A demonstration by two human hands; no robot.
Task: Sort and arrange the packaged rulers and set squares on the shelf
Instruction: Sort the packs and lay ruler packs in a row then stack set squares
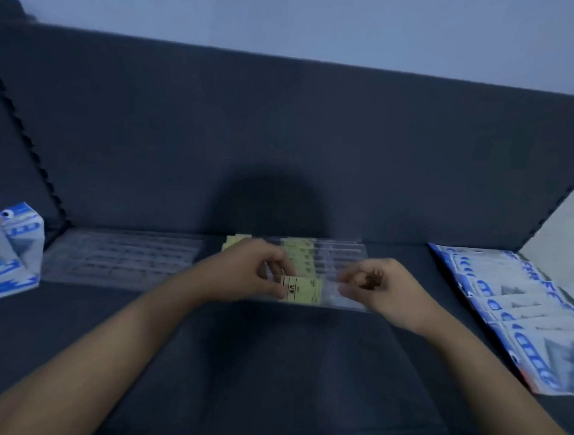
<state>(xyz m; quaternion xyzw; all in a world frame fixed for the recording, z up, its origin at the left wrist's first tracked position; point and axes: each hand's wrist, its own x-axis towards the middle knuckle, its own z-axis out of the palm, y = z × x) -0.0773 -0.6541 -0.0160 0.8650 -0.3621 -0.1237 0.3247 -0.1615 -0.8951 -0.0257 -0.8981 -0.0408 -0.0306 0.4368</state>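
Left hand [257, 272]: fingers pinched on front ruler pack [308, 292].
Right hand [379, 284]: pinching same pack.
Shelf [272, 364]: bare near front edge.

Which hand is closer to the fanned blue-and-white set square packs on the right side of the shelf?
Right. The right hand pinches the clear ruler pack with yellow labels at centre, just left of the blue-and-white set square packs. The left hand holds that pack's other end, farther away.

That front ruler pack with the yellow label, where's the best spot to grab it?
By its two short ends, from above. The ruler pack is long, thin and lies flat across the shelf, so the left hand and right hand pinching opposite ends should keep it level.
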